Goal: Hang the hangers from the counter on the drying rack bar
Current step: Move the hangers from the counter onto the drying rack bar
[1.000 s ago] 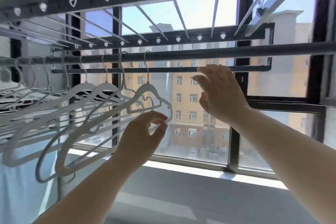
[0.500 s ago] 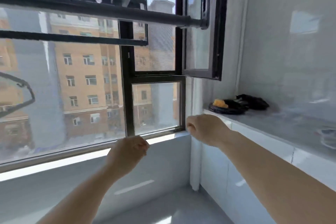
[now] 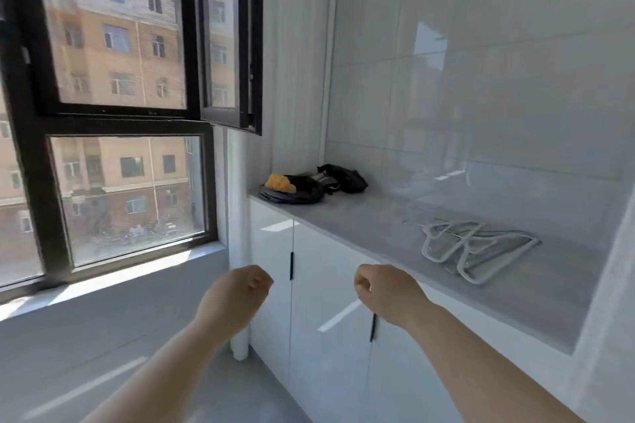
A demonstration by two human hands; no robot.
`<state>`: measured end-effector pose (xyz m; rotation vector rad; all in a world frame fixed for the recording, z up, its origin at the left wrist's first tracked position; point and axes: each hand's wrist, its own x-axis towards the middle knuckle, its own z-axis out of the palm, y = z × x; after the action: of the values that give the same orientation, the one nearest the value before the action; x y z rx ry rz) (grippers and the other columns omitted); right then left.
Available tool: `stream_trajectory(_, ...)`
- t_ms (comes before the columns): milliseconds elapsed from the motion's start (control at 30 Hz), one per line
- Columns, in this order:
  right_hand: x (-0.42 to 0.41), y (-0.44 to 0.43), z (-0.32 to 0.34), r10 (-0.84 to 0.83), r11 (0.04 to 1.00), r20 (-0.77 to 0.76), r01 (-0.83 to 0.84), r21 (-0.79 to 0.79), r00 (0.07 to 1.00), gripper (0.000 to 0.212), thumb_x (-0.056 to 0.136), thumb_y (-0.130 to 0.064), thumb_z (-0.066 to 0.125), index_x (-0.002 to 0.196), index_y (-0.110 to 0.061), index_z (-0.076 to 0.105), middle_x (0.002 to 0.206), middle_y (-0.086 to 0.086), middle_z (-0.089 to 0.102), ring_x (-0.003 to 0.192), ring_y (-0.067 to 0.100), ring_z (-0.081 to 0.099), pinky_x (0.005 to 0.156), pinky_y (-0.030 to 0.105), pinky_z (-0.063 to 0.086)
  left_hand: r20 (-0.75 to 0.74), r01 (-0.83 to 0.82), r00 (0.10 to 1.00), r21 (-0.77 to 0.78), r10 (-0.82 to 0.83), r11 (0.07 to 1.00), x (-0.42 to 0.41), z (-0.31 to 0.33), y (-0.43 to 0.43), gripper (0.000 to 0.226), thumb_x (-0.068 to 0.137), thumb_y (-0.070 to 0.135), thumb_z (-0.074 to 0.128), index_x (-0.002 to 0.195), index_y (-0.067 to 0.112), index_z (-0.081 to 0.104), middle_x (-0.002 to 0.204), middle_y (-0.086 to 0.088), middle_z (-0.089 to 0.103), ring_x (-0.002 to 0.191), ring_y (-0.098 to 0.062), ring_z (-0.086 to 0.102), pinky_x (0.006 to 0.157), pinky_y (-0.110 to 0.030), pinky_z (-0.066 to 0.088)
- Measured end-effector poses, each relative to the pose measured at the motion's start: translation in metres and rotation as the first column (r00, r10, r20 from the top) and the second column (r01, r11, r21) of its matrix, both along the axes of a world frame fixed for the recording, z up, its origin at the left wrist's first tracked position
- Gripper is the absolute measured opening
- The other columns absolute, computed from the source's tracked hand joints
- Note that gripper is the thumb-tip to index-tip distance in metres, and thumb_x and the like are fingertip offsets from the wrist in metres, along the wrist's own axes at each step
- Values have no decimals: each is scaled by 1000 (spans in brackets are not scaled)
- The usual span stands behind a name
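A small pile of white hangers [image 3: 478, 244] lies flat on the grey counter [image 3: 371, 216], to the right. My left hand [image 3: 237, 294] and my right hand [image 3: 386, 292] are held out in front of the white cabinet doors, below and left of the pile. Both have their fingers curled in and hold nothing. The right hand is the nearer one to the hangers, still well apart from them. The drying rack bar is out of view.
A black bundle with something orange [image 3: 292, 187] and a black pouch [image 3: 343, 178] sit at the counter's far end. An open black window sash [image 3: 228, 45] juts inward above that corner. White cabinet doors [image 3: 326, 302] run under the counter; a glossy tiled wall stands behind it.
My view has swung right and down, from the rack with its hung hangers to the counter. Both hands have let go, come down from the bar and curled in.
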<state>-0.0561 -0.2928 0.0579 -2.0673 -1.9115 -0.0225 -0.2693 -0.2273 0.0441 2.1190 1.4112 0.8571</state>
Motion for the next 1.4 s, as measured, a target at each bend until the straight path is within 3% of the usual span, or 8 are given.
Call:
stream_trajectory(400, 186, 15, -59, -413, 910, -86, 414, -6, 907, 20, 93, -15, 39, 74, -23, 42, 90, 1, 54, 93, 20, 50, 68, 25, 32, -40, 226, 972, -118, -232, 967, 214, -49, 70, 34, 88, 18, 46, 62, 41, 45, 88, 3, 65, 89, -21, 63, 78, -29, 49)
stream_trajectory(600, 250, 47, -80, -617, 783, -82, 621, 40, 783, 25, 93, -17, 41, 114, -14, 55, 118, 3, 56, 115, 22, 45, 88, 26, 36, -82, 356, 927, -124, -367, 926, 316, -54, 120, 32, 87, 19, 45, 62, 39, 45, 77, 11, 57, 87, -20, 58, 76, -25, 42)
stream_trajectory(700, 269, 60, -89, -694, 715, -102, 699, 29, 713, 26, 89, -18, 50, 113, -11, 56, 114, 7, 58, 112, 27, 50, 90, 31, 41, -109, 422, 896, -99, -431, 901, 359, -58, 143, 16, 90, 23, 47, 96, 29, 60, 98, 5, 60, 107, -18, 56, 86, -25, 42)
stream_trajectory(767, 278, 67, -93, -700, 705, -107, 707, 54, 706, 24, 74, -27, 61, 90, -9, 65, 89, 9, 68, 83, 31, 66, 68, 37, 53, -156, 433, 884, -83, -440, 898, 383, -63, 158, 30, 91, 29, 47, 118, 20, 55, 121, 1, 56, 119, -19, 47, 95, -29, 39)
stream_trajectory(833, 283, 70, -96, -706, 707, -72, 707, -18, 704, 38, 81, -37, 50, 102, -9, 63, 104, 15, 66, 94, 32, 65, 75, 39, 53, -198, 421, 880, -96, -432, 902, 401, -69, 168, 39, 91, 34, 46, 127, 18, 47, 135, -1, 45, 126, -21, 39, 100, -32, 34)
stream_trajectory(933, 294, 73, -107, -685, 725, -24, 677, -132, 729, 57, 94, -51, 23, 143, -23, 23, 154, 1, 17, 139, 17, 20, 112, 30, 16, -228, 390, 884, -123, -409, 913, 422, -74, 179, 52, 91, 43, 42, 135, 16, 37, 142, -4, 38, 131, -24, 34, 106, -34, 27)
stream_trajectory(1167, 291, 76, -104, -700, 705, 20, 696, -137, 714, 104, 50, -62, -15, 141, -32, 25, 156, -6, 8, 141, 11, 10, 114, 28, 7, -315, 347, 872, -137, -373, 928, 453, -79, 201, 51, 87, 54, 42, 122, 19, 53, 137, -4, 42, 130, -26, 31, 107, -35, 22)
stream_trajectory(1400, 290, 77, -103, -707, 693, 31, 701, -171, 706, 99, 55, -64, -13, 141, -33, 25, 155, -7, 8, 141, 10, 10, 114, 27, 7, -79, 318, 937, -204, -339, 926, 449, -78, 206, 28, 83, 26, 56, 108, 16, 63, 119, -7, 60, 119, -29, 44, 101, -32, 30)
